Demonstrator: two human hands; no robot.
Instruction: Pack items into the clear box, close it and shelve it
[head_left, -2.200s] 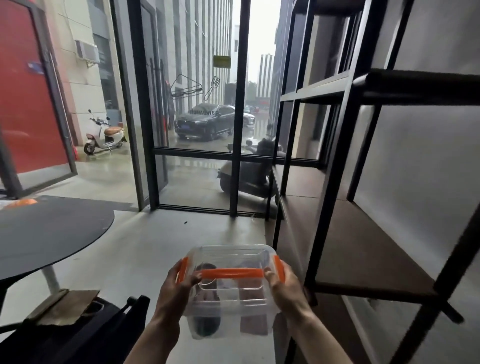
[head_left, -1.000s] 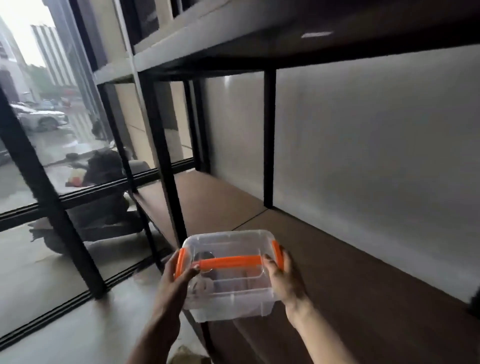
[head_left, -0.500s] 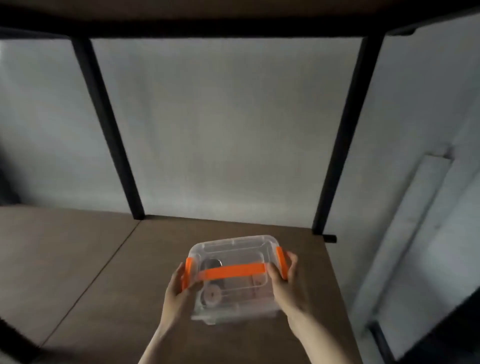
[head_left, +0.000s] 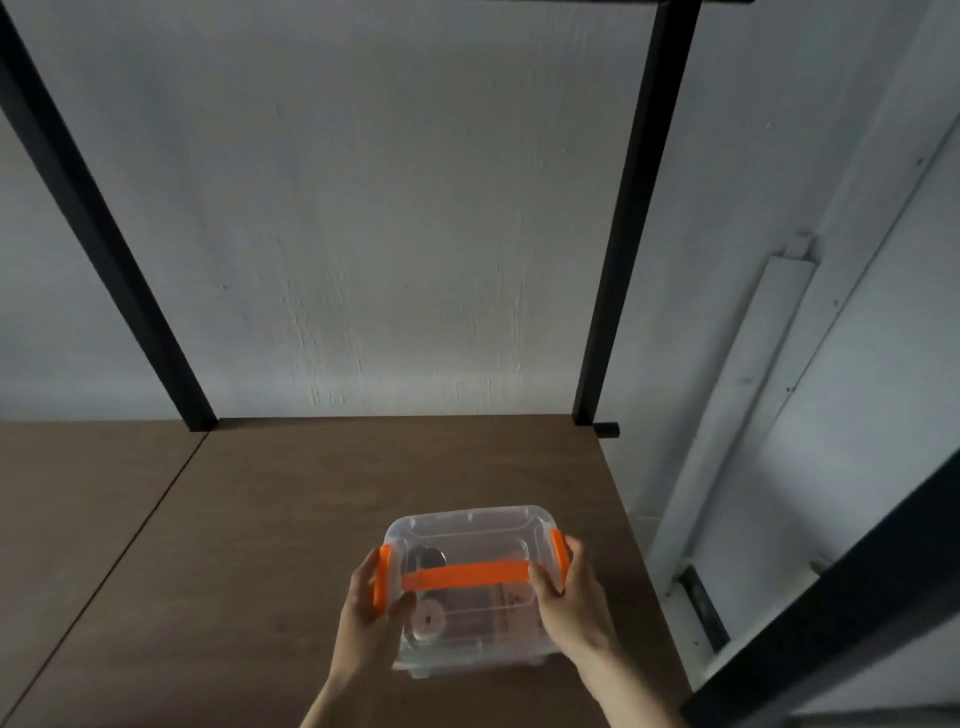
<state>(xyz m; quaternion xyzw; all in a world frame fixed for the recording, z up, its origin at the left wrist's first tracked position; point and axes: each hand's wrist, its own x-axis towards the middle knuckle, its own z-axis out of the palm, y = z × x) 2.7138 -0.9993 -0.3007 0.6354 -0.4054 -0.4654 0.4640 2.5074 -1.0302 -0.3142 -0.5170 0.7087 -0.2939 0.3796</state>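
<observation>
Both hands clamped on the clear box (head_left: 467, 587): left hand (head_left: 371, 613) wrapped over one orange latch, right hand (head_left: 569, 603) over the other, forearms reaching forward, palms facing inward. Between them, lid shut, items dimly visible inside. Beneath, brown shelf board (head_left: 260, 519), contact unclear. Shelving step, apparently; next: lower flat, release.

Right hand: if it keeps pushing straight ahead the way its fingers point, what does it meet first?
Nothing on the shelf board. The right hand, gripping the clear box, points toward the wall; that looks like the first thing met, though depth is unclear.
</observation>
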